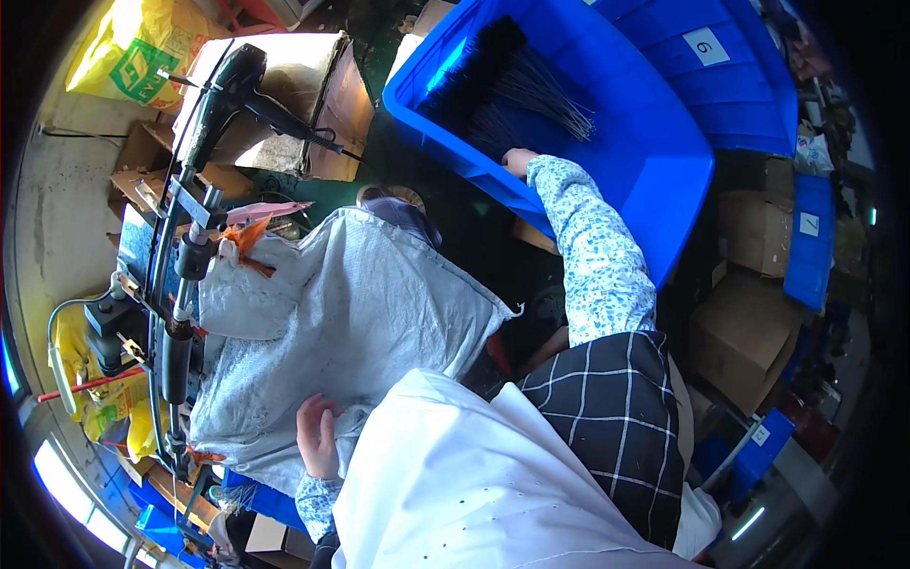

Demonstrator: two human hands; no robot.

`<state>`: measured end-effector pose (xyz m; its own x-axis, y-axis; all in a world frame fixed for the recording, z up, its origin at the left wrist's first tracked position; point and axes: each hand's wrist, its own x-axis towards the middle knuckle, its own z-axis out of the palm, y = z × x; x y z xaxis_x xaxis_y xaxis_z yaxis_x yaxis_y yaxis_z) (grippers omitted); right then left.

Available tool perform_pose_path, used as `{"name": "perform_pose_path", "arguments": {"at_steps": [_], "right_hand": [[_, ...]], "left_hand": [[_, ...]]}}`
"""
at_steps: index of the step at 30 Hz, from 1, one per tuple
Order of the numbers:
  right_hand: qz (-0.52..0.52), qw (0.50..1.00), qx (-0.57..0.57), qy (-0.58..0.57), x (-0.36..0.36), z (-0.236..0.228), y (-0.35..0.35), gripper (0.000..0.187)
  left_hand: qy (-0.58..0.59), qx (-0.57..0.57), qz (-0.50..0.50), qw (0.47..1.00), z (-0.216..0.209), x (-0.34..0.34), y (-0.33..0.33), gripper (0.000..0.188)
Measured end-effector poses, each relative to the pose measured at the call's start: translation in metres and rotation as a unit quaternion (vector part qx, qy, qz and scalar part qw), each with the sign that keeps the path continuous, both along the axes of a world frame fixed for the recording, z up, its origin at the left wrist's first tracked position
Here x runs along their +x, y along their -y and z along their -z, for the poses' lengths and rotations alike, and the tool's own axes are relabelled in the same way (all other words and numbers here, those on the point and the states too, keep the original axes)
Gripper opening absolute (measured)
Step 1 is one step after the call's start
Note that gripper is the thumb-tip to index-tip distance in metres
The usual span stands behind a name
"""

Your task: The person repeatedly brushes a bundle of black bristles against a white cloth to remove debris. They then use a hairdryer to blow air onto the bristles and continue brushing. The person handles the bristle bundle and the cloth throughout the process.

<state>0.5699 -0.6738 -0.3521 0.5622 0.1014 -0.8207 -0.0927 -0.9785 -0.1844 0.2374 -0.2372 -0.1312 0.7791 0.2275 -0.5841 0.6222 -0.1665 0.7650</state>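
My right arm, in a blue-and-white patterned sleeve, reaches to the near side of a large blue plastic bin (654, 204). There my right hand (518, 162) is closed, its fingertips hidden; whether it holds a stem or the bin's edge I cannot make out. Just beyond it in the bin lies a bundle of black-bristled brushes (479, 71) with thin wire stems (555, 100) fanned out to the right. At the lower left my left hand (318, 436) rests by a white woven sack cloth (351, 313), thumb apart from the fingers, holding nothing.
A black heat gun or hair dryer (232, 95) is mounted on a metal stand (177, 351) at the left. Behind it stand a worn cardboard box (318, 114) and a yellow sack (142, 47). More blue bins (716, 76) and cardboard boxes (744, 327) line the right side.
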Motion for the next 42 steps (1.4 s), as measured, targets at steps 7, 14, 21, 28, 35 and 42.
{"name": "perform_pose_path", "arguments": {"at_steps": [7,14,21,28,35,42], "right_hand": [[0.076,0.990,0.112,-0.046,0.037,0.052,-0.021,0.033],[0.045,0.985,0.135,0.094,0.050,0.032,0.001,0.034],[0.228,0.852,0.356,0.308,0.003,-0.097,-0.029,0.029],[-0.003,0.862,0.366,0.351,-0.105,-0.197,-0.205,0.030],[-0.156,0.845,0.389,0.332,-0.159,-0.231,-0.310,0.034],[-0.256,0.863,0.374,0.224,-0.203,-0.238,-0.369,0.036]], "left_hand": [[-0.003,0.026,0.030,0.999,-0.004,-0.002,-0.002,0.026],[0.033,0.028,-0.046,0.998,-0.024,-0.042,-0.036,0.023],[0.140,0.142,-0.379,0.903,-0.032,-0.175,-0.114,0.022],[-0.312,0.322,-0.499,0.742,0.047,-0.481,-0.175,0.045],[-0.435,0.292,-0.368,0.769,0.085,-0.506,-0.145,0.062],[-0.639,0.198,-0.039,0.742,0.119,-0.431,-0.054,0.092]]}}
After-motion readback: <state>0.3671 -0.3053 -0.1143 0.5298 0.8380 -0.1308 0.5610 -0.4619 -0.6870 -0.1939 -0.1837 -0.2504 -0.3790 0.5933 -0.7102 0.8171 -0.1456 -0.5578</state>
